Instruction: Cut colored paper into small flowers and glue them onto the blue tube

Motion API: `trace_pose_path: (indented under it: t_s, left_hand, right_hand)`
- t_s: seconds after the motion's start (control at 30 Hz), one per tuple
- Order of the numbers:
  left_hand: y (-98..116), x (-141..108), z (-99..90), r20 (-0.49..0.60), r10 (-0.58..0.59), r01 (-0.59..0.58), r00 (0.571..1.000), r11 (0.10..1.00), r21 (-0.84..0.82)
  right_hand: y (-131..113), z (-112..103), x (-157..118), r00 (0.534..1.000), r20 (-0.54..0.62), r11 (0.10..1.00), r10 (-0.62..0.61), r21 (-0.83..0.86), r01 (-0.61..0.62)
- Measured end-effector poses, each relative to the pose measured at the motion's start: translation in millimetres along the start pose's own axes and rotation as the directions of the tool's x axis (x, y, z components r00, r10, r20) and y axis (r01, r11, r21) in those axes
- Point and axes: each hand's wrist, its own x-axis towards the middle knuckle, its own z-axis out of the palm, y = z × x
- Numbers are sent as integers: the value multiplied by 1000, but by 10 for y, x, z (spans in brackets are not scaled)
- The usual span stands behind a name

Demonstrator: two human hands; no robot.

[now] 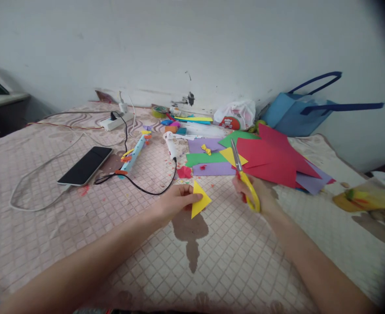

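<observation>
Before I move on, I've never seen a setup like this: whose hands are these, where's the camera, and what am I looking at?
There is no machine here, only a person's two bare hands. The single picture comes from a camera worn on their head, looking forward and down. The left hand pinches a yellow paper triangle; the right hand holds scissors, blades pointing away from the person. On the patterned cloth lie a phone at left, what looks like a white glue gun near the middle, and red paper at right.
</observation>
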Motion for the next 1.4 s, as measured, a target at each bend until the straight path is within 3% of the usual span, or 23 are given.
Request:
trace_pose_path:
  t_s: [0.1, 0.2, 0.37, 0.6, 0.77, 0.87, 0.97, 1.07, 1.13, 1.27, 1.33, 1.4]
  left_hand:
    - [-36, 7, 5, 14, 53, -55, 998, 983, 174]
    - [-69, 16, 10, 52, 106, -116, 993, 955, 275]
    - [-11, 2, 28, 32, 162, -164, 986, 953, 256]
    - [100, -30, 48, -98, 108, -89, 989, 979, 181]
    - [59, -21, 28, 52, -53, 40, 997, 972, 230]
    - [32, -11, 19, 39, -58, 49, 998, 976, 213]
    - [32, 0, 18, -25, -67, 69, 997, 990, 123]
    - [41, 12, 24, -48, -100, 102, 994, 994, 41]
    - [38, 21, 32, -48, -105, 106, 993, 994, 8]
    - [13, 39, 40, -51, -88, 86, 995, 996, -31]
    - [-4, 47, 32, -72, -75, 72, 995, 996, -51]
    - [-24, 55, 19, -88, -62, 56, 994, 996, -70]
  right_hand:
    - [-232, 252, -233, 971, 224, 932, -85, 364, -2]
    - [-400, 394, -392, 938, 324, 874, -122, 484, -54]
    - [-465, 415, -453, 933, 336, 852, -126, 519, -72]
    - [-408, 460, -458, 922, 372, 855, -112, 509, -102]
    - [-349, 455, -411, 932, 346, 857, -110, 508, -88]
    - [-247, 334, -266, 954, 273, 915, -124, 403, 3]
    - [-48, 97, -34, 992, 29, 991, -124, 51, 122]
    - [228, -163, 199, 972, -198, 917, -129, -397, 41]
    - [416, -292, 311, 954, -242, 830, -177, -558, 12]
    - [641, -407, 401, 961, -214, 743, -176, -669, -13]
    - [610, -401, 376, 950, -236, 736, -203, -677, -11]
    - [471, -344, 300, 911, -294, 763, -290, -646, 35]
